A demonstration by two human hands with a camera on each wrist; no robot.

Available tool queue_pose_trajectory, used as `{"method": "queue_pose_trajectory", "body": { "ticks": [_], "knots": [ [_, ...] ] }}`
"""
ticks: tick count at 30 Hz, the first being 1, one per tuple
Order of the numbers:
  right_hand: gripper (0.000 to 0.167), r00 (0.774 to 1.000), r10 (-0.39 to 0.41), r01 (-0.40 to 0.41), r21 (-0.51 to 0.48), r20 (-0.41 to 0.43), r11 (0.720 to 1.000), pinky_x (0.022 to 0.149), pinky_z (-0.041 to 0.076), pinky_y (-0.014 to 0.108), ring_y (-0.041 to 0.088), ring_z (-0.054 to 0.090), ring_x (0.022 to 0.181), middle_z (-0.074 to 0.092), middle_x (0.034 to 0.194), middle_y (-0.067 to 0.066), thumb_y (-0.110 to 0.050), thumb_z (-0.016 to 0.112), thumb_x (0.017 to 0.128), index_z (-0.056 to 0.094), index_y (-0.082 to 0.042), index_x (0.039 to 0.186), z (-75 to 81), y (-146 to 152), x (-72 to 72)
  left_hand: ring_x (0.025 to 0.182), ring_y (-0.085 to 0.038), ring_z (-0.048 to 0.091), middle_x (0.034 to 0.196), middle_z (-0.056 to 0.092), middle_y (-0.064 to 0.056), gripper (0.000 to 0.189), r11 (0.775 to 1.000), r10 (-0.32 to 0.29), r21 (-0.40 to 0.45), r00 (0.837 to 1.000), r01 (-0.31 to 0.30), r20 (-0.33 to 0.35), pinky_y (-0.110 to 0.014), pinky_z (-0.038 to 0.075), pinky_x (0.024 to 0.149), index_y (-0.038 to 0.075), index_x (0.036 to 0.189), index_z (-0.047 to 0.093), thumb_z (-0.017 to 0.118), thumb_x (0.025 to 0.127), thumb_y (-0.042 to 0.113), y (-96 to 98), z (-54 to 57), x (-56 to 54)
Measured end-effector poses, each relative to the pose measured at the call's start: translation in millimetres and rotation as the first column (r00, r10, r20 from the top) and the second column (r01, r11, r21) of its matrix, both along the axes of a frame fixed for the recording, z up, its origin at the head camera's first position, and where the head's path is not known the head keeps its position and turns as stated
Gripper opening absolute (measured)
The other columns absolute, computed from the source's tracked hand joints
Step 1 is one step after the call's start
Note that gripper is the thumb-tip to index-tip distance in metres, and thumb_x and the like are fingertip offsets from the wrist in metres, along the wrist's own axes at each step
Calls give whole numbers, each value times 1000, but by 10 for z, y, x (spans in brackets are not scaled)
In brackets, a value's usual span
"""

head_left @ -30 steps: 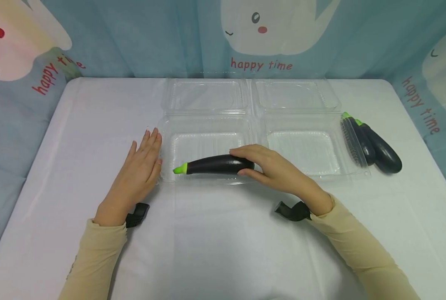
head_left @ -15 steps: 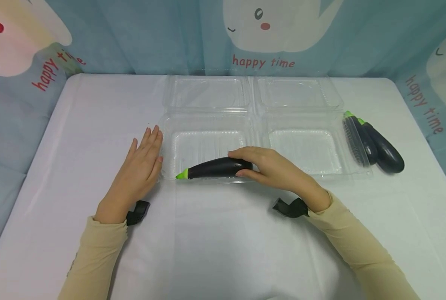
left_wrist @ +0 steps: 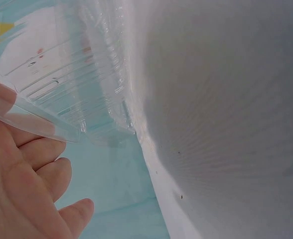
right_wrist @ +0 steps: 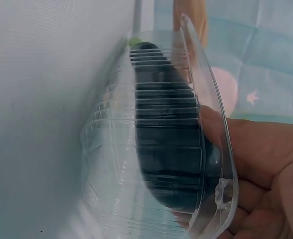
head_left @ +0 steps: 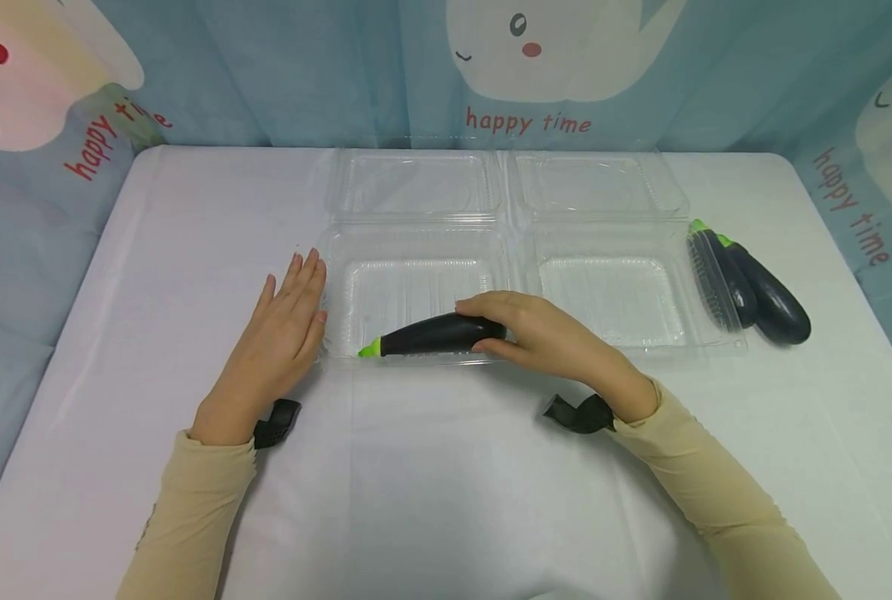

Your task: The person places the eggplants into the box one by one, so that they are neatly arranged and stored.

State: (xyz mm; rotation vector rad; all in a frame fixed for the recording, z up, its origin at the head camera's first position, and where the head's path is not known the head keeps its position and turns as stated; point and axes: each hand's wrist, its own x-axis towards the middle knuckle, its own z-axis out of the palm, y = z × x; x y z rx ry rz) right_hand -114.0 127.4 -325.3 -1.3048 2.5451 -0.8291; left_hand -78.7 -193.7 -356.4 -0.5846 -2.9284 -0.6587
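Observation:
My right hand (head_left: pixel 536 333) grips the thick end of a dark eggplant (head_left: pixel 434 335) between thumb and fingers. The eggplant lies tilted at the front of the left clear plastic container (head_left: pixel 416 250), its green stem end (head_left: pixel 371 347) pointing left and lower. In the right wrist view the eggplant (right_wrist: pixel 164 129) shows through the ribbed plastic wall. My left hand (head_left: pixel 269 358) rests with straight fingers along that container's left edge. In the left wrist view the left hand (left_wrist: pixel 22 174) has its thumb at the container rim, other fingers beneath or beside it.
A second clear container (head_left: pixel 611 287) stands open to the right, its lid (head_left: pixel 596 185) folded back like the left one's lid (head_left: pixel 416 185). Two more eggplants (head_left: pixel 769 292) lie beyond its right wall, one partly behind the plastic. A printed blue cloth (head_left: pixel 303 75) hangs behind the white table (head_left: pixel 446 500).
The eggplant's green end has dropped lower and shifted slightly right, still in my right hand. My left hand has stayed at the container's edge. The head view has shifted slightly.

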Motion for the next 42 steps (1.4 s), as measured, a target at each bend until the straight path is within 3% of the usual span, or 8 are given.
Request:
{"method": "queue_pose_trajectory", "body": {
  "ticks": [12,29,37,42],
  "knots": [
    [46,1000,-5,6,-52,22,999,102,40,37,26,52,120,59,126,12,-12,73,83,58,3,124,24,38,-7,143,-30,8,153,15,-20,54,1000,-4,2,1000,4,9,-54,4,113,-7,147,19,38,100,11,-14,4,-3],
    [50,994,-95,87,-155,-45,984,98,43,36,24,55,116,61,123,10,-6,76,78,59,1,124,89,271,42,143,-28,9,154,15,-18,53,1000,10,-11,1000,-10,-4,-53,6,113,-7,146,20,35,101,16,-6,-24,5],
    [48,971,-187,154,-206,-148,966,92,46,37,26,59,110,64,117,11,0,78,74,61,1,120,104,515,25,143,-27,8,154,16,-18,53,1000,9,-5,1000,-9,-8,-52,6,113,-6,146,20,35,101,15,-1,-28,6],
    [49,948,-258,213,-230,-187,950,89,46,25,26,62,101,65,117,11,4,78,71,63,2,118,114,735,25,143,-26,7,154,16,-18,53,1000,3,-1,1000,-3,-12,-52,6,113,-6,147,20,35,101,15,-8,-39,9]
  ]
}}
